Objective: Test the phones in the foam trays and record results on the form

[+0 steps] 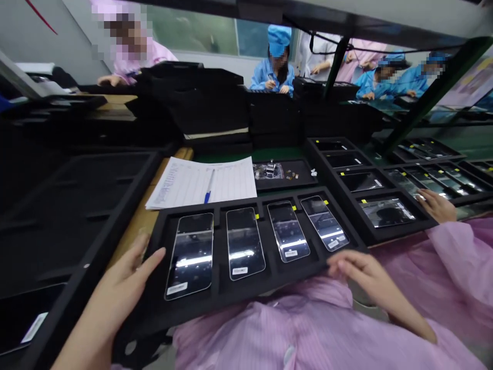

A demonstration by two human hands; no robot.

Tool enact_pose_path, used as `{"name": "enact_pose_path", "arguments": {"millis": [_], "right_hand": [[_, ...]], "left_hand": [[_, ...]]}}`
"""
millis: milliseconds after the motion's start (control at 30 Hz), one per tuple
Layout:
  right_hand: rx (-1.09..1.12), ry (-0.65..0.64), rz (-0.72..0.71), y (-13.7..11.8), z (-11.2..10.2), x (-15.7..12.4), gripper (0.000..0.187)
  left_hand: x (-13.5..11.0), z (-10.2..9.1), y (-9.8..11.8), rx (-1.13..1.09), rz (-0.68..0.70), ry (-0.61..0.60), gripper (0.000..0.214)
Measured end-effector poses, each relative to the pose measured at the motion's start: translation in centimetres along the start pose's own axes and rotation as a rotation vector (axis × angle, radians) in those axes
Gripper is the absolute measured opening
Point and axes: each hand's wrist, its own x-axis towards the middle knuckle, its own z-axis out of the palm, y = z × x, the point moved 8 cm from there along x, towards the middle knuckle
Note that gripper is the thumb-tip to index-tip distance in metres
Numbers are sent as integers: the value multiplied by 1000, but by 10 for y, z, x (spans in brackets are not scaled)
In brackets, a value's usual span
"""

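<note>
A black foam tray [221,297] lies in front of me, its near side over my lap. Several phone screens lie face up in its slots, among them a large one [191,257] at the left and a tilted one [324,223] at the right. They carry white labels; yellow tabs show on most. My left hand [125,280] is at the tray's left edge, thumb over the rim and fingers blurred along the outside. At the right front corner, the bent fingers of my right hand [356,270] hold the rim. Their undersides are hidden.
Paper sheets [185,180] with a blue pen [209,187] lie behind the tray, beside a small parts tray [300,174]. Another screen tray [348,203] stands right, near a neighbour's hand [437,205]. A large black tray [77,226] sits left. Green posts and co-workers are beyond.
</note>
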Motion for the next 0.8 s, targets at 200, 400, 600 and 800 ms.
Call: {"name": "enact_pose_path", "arguments": {"millis": [200, 400, 600, 800], "right_hand": [[-1159, 462, -228, -54, -28, 59, 73], [-1490, 327, -52, -45, -14, 103, 84], [-1485, 213, 49, -46, -19, 112, 85], [-1397, 210, 76, -51, -9, 112, 77]], "left_hand": [[-18, 55, 29, 418, 291, -273, 53], [-33, 121, 13, 732, 482, -598, 66], [-24, 120, 9, 896, 555, -640, 74], [-22, 121, 15, 883, 539, -492, 61]]}}
